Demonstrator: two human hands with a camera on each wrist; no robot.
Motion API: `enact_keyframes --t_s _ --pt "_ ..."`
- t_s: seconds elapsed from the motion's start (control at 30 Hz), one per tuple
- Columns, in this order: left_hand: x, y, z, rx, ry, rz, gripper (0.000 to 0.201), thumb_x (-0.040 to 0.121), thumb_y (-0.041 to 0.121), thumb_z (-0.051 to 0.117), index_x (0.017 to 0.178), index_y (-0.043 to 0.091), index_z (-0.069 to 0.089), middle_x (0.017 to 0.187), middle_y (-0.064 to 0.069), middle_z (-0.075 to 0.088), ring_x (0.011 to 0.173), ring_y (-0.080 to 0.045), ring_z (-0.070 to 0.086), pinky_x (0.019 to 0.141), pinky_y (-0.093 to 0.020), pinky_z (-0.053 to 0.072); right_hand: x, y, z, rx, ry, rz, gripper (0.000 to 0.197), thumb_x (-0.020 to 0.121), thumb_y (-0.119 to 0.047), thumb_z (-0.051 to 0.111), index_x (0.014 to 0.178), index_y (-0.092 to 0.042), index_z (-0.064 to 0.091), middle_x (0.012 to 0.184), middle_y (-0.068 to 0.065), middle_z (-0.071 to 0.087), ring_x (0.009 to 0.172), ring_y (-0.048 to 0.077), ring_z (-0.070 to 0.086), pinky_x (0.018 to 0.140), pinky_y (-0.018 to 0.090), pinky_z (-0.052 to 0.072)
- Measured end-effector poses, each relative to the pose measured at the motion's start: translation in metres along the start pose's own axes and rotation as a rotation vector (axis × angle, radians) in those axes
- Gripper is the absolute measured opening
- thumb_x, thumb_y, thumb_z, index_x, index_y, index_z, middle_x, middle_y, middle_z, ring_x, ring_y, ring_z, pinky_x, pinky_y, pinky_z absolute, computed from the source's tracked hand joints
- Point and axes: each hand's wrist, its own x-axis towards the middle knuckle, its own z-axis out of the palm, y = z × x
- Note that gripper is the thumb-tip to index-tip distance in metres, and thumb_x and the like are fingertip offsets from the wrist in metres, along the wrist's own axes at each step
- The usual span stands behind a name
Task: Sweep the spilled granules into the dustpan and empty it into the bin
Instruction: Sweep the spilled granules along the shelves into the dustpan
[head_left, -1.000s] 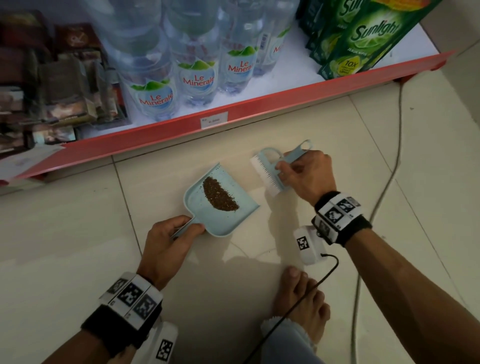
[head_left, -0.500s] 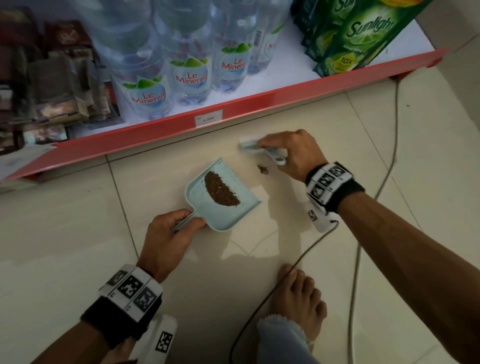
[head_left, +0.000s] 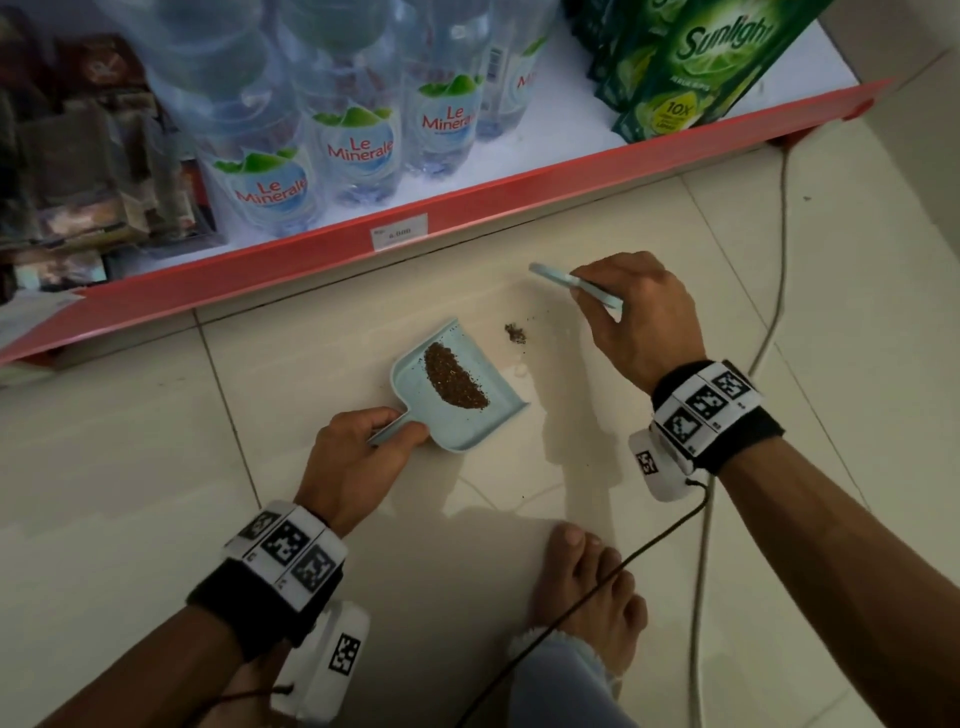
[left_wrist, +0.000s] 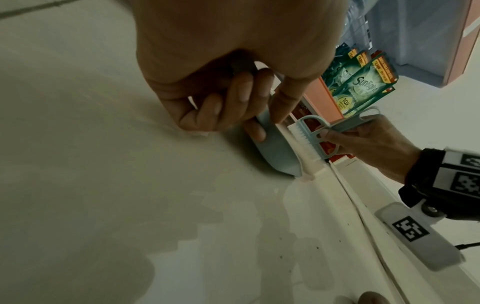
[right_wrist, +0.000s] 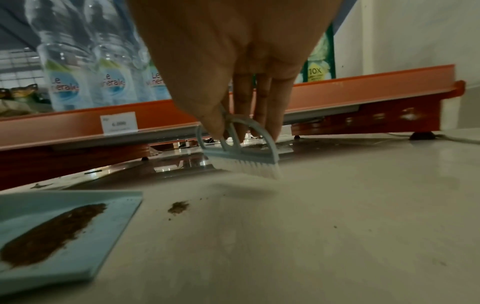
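Note:
A light blue dustpan lies on the tiled floor with a crescent of brown granules in it. My left hand grips its handle. A small heap of spilled granules lies just beyond the pan's open edge, with a few loose grains to its right. My right hand holds a light blue hand brush, bristles down on the floor past the heap.
A red shelf edge runs close behind, stocked with water bottles and green detergent pouches. A white cable trails along the floor at the right. My bare foot is planted below the dustpan. No bin is in view.
My right hand turned the brush bristles-down and carried it away from the dustpan toward the shelf, uncovering the small heap. The dustpan and left hand have hardly moved.

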Motion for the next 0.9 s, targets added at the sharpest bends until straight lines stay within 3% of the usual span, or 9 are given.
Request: enact_keyframes --t_s 0.1,0.2,0.3,0.37,0.47,0.6,0.77,0.83,0.9 --pt "0.005 0.006 0.005 0.005 0.013 -0.023 0.037 0.07 0.051 0.064 0.081 0.018 0.077 0.074 -0.001 0.074 0.074 -0.019 0.067 0.071 -0.036 0.054 -0.005 -0.008 0.006 -0.15 -0.126 0.021 0.02 0.095 -0.02 0.056 0.107 -0.015 0.071 0.096 0.004 0.061 0.092 0.026 0.056 0.057 0.029 0.043" --pt "0.009 0.011 0.011 0.042 0.009 -0.032 0.042 0.069 0.055 0.062 0.082 0.017 0.077 0.078 -0.004 0.073 0.063 -0.009 0.063 0.064 -0.03 0.051 -0.012 -0.02 0.01 -0.203 -0.235 0.01 0.022 0.098 -0.024 0.051 0.107 -0.014 0.068 0.094 0.004 0.057 0.083 0.022 0.053 0.057 0.026 0.035" --pt "0.013 0.012 0.014 0.068 0.011 -0.049 0.043 0.069 0.055 0.063 0.082 0.016 0.076 0.078 -0.002 0.072 0.059 -0.006 0.059 0.063 -0.028 0.049 -0.019 -0.032 0.013 -0.213 -0.327 -0.001 0.025 0.099 -0.027 0.047 0.109 -0.014 0.066 0.096 0.003 0.055 0.071 0.016 0.044 0.057 0.027 0.037" --pt "0.014 0.013 0.015 0.083 0.014 -0.058 0.04 0.07 0.055 0.064 0.08 0.018 0.076 0.075 0.001 0.072 0.054 -0.001 0.058 0.06 -0.026 0.048 -0.021 -0.038 0.012 -0.134 -0.364 -0.016 0.027 0.099 -0.031 0.047 0.105 -0.015 0.068 0.094 0.001 0.056 0.065 0.017 0.048 0.055 0.03 0.042" --pt "0.015 0.013 0.015 0.111 0.014 -0.059 0.035 0.072 0.054 0.064 0.073 0.02 0.073 0.054 0.007 0.064 0.047 0.0 0.053 0.053 -0.024 0.042 -0.021 -0.043 0.006 0.126 -0.26 0.02 0.03 0.098 -0.033 0.051 0.095 -0.01 0.07 0.083 0.002 0.058 0.062 0.021 0.056 0.056 0.036 0.048" --pt "0.014 0.014 0.016 0.146 0.023 -0.055 0.03 0.074 0.051 0.065 0.071 0.021 0.067 0.043 0.014 0.053 0.042 0.0 0.05 0.049 -0.023 0.037 -0.016 -0.04 0.002 0.019 -0.082 0.076 0.027 0.098 -0.025 0.05 0.088 -0.011 0.07 0.077 0.001 0.052 0.053 0.021 0.05 0.049 0.028 0.041" --pt "0.012 0.016 0.015 0.161 0.025 -0.076 0.032 0.072 0.052 0.063 0.064 0.021 0.066 0.043 0.014 0.054 0.041 0.001 0.051 0.05 -0.022 0.037 -0.02 -0.048 0.013 -0.145 -0.274 0.076 0.028 0.1 -0.027 0.045 0.101 -0.013 0.069 0.085 -0.001 0.048 0.058 0.016 0.047 0.055 0.025 0.037" --pt "0.011 0.017 0.014 0.166 0.032 -0.086 0.036 0.072 0.052 0.063 0.063 0.016 0.066 0.044 0.013 0.056 0.042 0.0 0.053 0.049 -0.022 0.039 -0.025 -0.054 0.016 -0.058 -0.326 0.009 0.028 0.1 -0.031 0.047 0.099 -0.012 0.068 0.086 -0.001 0.05 0.059 0.018 0.052 0.054 0.027 0.04" --pt "0.01 0.017 0.014 0.171 0.034 -0.089 0.037 0.073 0.051 0.064 0.067 0.015 0.07 0.049 0.008 0.061 0.049 -0.006 0.059 0.052 -0.023 0.044 -0.026 -0.057 0.014 0.141 -0.266 0.026 0.03 0.098 -0.032 0.052 0.088 -0.007 0.068 0.081 0.002 0.055 0.059 0.02 0.057 0.053 0.034 0.047"
